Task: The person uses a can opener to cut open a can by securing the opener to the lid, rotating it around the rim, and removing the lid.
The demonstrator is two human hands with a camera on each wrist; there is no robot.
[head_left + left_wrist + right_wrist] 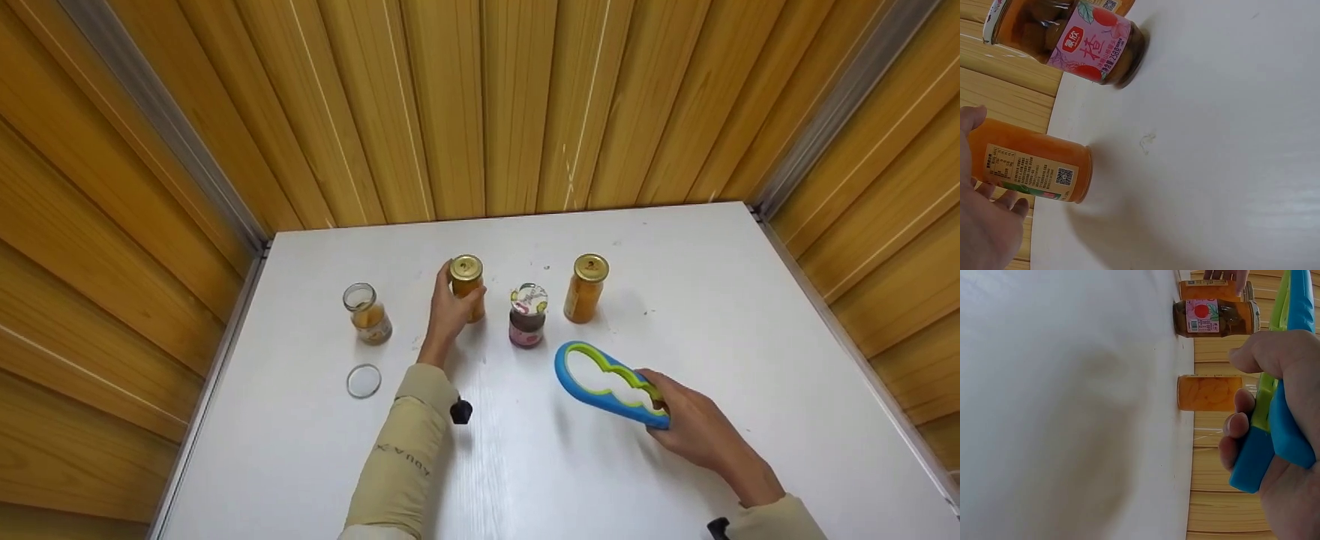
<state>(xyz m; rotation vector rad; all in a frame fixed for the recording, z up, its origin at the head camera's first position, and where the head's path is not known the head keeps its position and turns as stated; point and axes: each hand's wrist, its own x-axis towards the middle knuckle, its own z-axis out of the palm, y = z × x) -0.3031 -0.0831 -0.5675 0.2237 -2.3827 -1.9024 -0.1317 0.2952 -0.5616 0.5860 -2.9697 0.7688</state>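
Note:
My left hand grips a gold-lidded jar of orange fruit, thumb on one side and fingers on the other; the jar appears to stand on the table. In the left wrist view, its lower part and printed label show, while its top is out of frame. A blue and green jar opener is held in my right hand, raised over the table with its wide loop pointing left. Between the hands stands a dark jar with a pink label. Behind the opener is another gold-lidded jar.
At the left stands a lidless glass jar with some orange contents low inside. A round lid lies in front of it on the white table. Wood-patterned walls enclose the table at the back and both sides.

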